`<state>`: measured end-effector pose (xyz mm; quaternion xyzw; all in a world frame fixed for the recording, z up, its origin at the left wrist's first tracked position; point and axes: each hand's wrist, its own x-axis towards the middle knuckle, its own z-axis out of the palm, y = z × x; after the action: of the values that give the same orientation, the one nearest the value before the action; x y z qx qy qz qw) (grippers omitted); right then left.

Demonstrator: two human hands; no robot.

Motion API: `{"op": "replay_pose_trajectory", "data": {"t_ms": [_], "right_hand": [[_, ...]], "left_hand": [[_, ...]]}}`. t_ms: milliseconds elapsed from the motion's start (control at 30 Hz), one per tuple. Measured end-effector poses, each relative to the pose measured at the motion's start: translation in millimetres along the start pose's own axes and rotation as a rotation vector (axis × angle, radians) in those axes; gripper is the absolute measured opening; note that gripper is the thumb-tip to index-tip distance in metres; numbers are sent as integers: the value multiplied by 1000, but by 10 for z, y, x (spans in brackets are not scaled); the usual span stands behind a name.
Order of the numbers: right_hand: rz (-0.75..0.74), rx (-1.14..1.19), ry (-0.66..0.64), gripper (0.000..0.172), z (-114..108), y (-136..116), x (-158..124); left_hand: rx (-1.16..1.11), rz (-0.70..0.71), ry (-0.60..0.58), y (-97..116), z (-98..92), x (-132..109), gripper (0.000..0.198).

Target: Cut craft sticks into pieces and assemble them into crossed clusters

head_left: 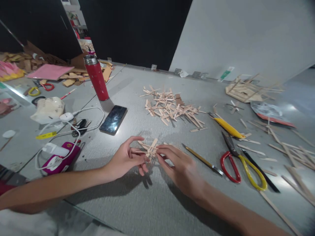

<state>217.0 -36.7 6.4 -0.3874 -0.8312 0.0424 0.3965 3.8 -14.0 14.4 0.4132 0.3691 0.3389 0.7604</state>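
Between my two hands is a small cluster of crossed wooden sticks point(152, 148), held just above the grey table. My left hand point(131, 157) grips it from the left, thumb and fingers closed around the stick ends. From the right, my right hand point(176, 160) pinches the end of a stick with thumb and forefinger. The fingers hide part of the cluster. Beyond it lies a loose heap of short wooden stick pieces point(172, 106). A brown craft knife or pencil-like tool point(203, 160) rests beside my right hand.
Scissors with red and yellow handles point(232, 157), a yellow cutter point(228, 127) and loose sticks lie right. A wooden stick frame point(243, 91) stands back right. To the left are a phone point(113, 120), a red bottle point(96, 78), a purple power bank point(65, 157) and white cables.
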Motion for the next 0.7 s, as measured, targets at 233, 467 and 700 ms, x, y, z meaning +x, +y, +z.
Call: {"op": "replay_pose_trajectory", "data": {"t_ms": [233,467,700], "right_hand": [[81,-12,-12,14,22,-1,7],[277,26,-40,12,44,-38,-1],[187,-158,-93,14,102,-29,-33]], "left_hand": [[-7,-5,-19,-31,-27,10,70],[20,-27,0,-40,-38,-2,67],[52,-49,4,-60,-51,-10,69]]}}
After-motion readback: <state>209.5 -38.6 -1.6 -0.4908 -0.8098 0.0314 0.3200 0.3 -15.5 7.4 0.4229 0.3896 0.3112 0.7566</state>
